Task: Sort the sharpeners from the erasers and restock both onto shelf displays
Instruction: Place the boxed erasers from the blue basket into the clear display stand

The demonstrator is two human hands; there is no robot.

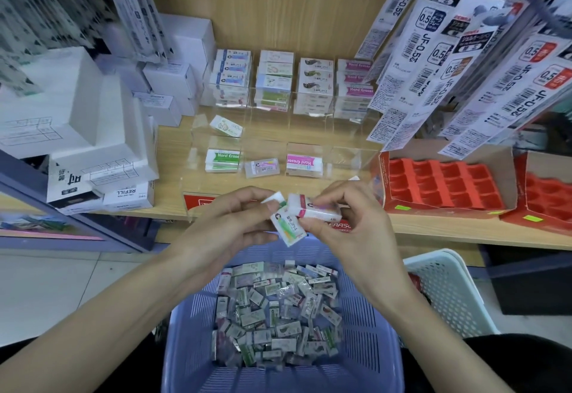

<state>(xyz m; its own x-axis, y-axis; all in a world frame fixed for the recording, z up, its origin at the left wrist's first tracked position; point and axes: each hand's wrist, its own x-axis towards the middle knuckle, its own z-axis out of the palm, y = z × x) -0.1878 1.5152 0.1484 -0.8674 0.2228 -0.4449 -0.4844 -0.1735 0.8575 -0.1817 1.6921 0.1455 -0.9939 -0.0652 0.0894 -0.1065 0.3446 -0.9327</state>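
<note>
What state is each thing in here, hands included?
Left hand: closed on small wrapped erasers.
Right hand: pinching a pink-banded white eraser.
Purple plastic basket: partly filled with wrapped erasers.
Clear acrylic display: front row sparse, rightmost compartment empty.
Red cardboard tray: empty.

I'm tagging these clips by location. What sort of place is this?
Most likely a stationery shop aisle. A clear display case on a wooden shelf holds stacked packaged erasers, pen refill packs hang beside it, and a purple basket of loose erasers sits below both hands.
</note>
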